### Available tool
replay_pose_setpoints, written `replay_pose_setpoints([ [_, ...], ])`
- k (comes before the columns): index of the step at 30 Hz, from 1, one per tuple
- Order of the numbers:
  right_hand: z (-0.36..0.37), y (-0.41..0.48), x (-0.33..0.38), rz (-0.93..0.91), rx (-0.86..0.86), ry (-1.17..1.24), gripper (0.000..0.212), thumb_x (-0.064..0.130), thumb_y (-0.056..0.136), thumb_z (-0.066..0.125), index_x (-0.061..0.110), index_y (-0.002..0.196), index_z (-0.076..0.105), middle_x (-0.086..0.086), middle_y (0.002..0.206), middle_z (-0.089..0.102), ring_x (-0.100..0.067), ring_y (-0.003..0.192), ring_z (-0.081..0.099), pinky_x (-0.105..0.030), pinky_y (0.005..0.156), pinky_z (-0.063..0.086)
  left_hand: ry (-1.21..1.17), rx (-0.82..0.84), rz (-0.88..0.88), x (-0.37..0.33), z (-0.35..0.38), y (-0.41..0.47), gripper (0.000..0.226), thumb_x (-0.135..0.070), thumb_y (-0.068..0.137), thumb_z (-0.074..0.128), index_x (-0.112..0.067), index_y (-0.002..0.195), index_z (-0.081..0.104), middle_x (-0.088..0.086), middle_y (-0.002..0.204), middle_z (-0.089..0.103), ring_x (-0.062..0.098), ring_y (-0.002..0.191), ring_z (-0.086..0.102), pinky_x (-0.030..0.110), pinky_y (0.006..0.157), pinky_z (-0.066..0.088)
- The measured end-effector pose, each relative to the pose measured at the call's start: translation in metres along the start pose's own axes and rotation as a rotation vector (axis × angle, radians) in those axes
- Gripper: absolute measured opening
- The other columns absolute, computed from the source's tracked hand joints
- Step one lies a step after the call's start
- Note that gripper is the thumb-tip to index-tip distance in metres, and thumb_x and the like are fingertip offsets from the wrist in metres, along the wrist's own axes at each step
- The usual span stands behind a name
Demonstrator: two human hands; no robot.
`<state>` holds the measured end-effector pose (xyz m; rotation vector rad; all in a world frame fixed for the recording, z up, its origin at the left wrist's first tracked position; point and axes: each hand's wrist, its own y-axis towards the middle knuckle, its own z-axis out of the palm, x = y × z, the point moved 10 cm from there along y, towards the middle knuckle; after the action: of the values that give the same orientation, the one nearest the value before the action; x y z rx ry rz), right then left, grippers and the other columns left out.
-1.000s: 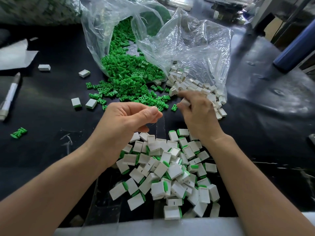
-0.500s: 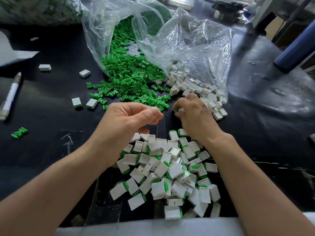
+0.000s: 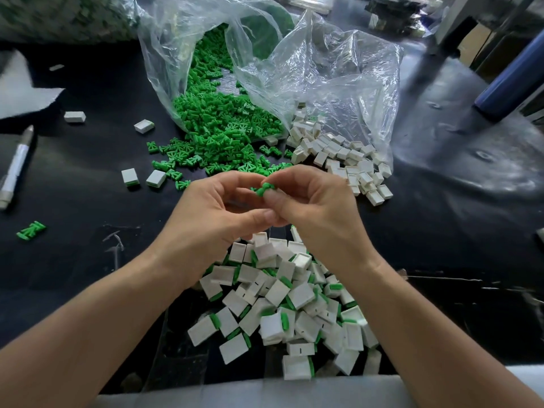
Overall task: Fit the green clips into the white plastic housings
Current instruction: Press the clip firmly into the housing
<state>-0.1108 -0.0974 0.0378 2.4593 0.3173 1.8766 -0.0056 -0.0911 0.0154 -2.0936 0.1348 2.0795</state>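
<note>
One green clip point(image 3: 263, 189) is pinched at the right hand's point(image 3: 318, 207) fingertips, up above the black table point(image 3: 88, 260). Left hand point(image 3: 206, 219) curls close beside it, grip hidden, can't tell. Fitted white housings point(image 3: 294, 304) heaped underneath, loose clips point(image 3: 217, 134) spilling from a clear bag point(image 3: 338, 78) beyond.

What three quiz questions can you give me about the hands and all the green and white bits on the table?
1. True or false: the loose green clips spill out of a clear plastic bag.
2. What does the right hand pinch? A a green clip; B a coin; C a screw.
3. Which pile lies nearer the person: the empty white housings or the fitted housings?
Key: 1 true; 2 A; 3 the fitted housings.
</note>
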Motion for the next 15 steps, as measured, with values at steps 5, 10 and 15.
replay_pose_setpoints([
  [5, 0.004, -0.001, -0.006, 0.070, 0.017, 0.084, 0.012, 0.007, 0.088, 0.059, 0.018, 0.085, 0.059, -0.003, 0.075, 0.066, -0.017, 0.070, 0.067, -0.034, 0.066, 0.058, 0.005, -0.051, 0.052, -0.006, -0.004, 0.000, 0.035, -0.021, 0.051, 0.073, -0.021, 0.086, 0.069, 0.007, 0.072, 0.069, 0.008, 0.059, 0.064, 0.013, 0.049, 0.046],
  [10, 0.002, -0.003, 0.000, -0.004, -0.048, -0.076, 0.015, 0.011, 0.090, 0.055, 0.024, 0.083, 0.052, -0.003, 0.075, 0.066, -0.018, 0.072, 0.067, -0.041, 0.069, 0.058, 0.002, -0.071, 0.063, -0.004, -0.005, 0.001, 0.038, -0.024, 0.052, 0.074, -0.025, 0.089, 0.068, 0.002, 0.077, 0.070, 0.009, 0.063, 0.065, 0.014, 0.051, 0.047],
  [15, 0.004, -0.003, -0.001, -0.012, -0.079, -0.099, 0.020, 0.013, 0.091, 0.053, 0.029, 0.083, 0.046, -0.008, 0.082, 0.065, -0.025, 0.080, 0.065, -0.047, 0.073, 0.055, 0.015, -0.103, 0.068, -0.002, -0.012, 0.004, 0.038, 0.010, 0.072, 0.069, -0.020, 0.094, 0.067, 0.006, 0.084, 0.072, 0.024, 0.073, 0.070, 0.022, 0.063, 0.056],
])
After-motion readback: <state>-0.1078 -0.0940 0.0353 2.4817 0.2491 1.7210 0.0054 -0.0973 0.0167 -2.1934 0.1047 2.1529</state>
